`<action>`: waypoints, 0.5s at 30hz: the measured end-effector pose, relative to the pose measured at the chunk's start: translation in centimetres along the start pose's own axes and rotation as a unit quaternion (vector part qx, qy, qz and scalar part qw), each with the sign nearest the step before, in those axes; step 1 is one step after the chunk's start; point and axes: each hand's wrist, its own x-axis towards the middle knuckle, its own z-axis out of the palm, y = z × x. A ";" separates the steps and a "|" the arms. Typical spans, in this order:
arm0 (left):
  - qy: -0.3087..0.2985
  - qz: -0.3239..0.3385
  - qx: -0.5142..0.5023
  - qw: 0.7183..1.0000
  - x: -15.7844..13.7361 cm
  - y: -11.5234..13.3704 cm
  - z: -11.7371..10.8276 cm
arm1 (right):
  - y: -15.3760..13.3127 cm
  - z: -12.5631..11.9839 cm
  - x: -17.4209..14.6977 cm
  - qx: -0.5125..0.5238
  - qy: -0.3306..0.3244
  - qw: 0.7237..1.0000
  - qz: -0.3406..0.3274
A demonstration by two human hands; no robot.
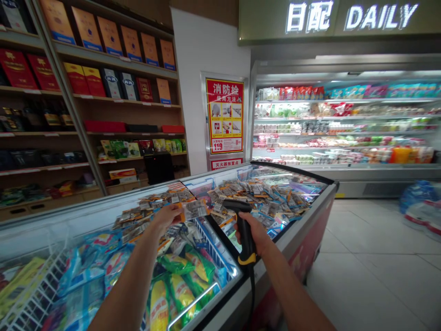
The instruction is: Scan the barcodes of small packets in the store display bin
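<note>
Between the fingers of my left hand (167, 217) is a small flat snack packet (195, 210) with orange ends, held up above the glass top. My right hand (257, 232) is wrapped round the handle of a black and yellow barcode scanner (245, 234), whose head points left towards the packet. A cable (252, 294) hangs down from its grip. Many similar small packets (265, 193) lie spread over the glass lid of the chest freezer (320, 202), on both sides of the black divider.
Under the glass are yellow-green corn packs (179, 289), blue bags (86, 271) and a white wire basket (31, 299). Shelves with boxes (110, 34) stand at the left. A lit refrigerated display (344, 124) runs along the back right, with wrapped bottles (418, 202) on the floor.
</note>
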 end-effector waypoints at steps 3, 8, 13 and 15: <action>-0.035 -0.048 -0.177 0.982 0.3 0.7 3.2 | -0.5 -0.1 -0.3 0.012 0.006 1.000 -0.005; 0.002 -0.059 -0.325 0.944 1.3 0.6 8.5 | -1.4 -0.9 -0.6 0.074 0.001 0.997 0.005; 0.024 -0.047 -0.382 0.923 2.2 -0.4 11.7 | -1.8 -1.7 -0.7 0.099 -0.015 0.995 0.005; 0.027 -0.046 -0.395 0.917 2.4 -0.6 12.3 | -1.8 -1.9 -0.7 0.096 -0.017 0.995 0.014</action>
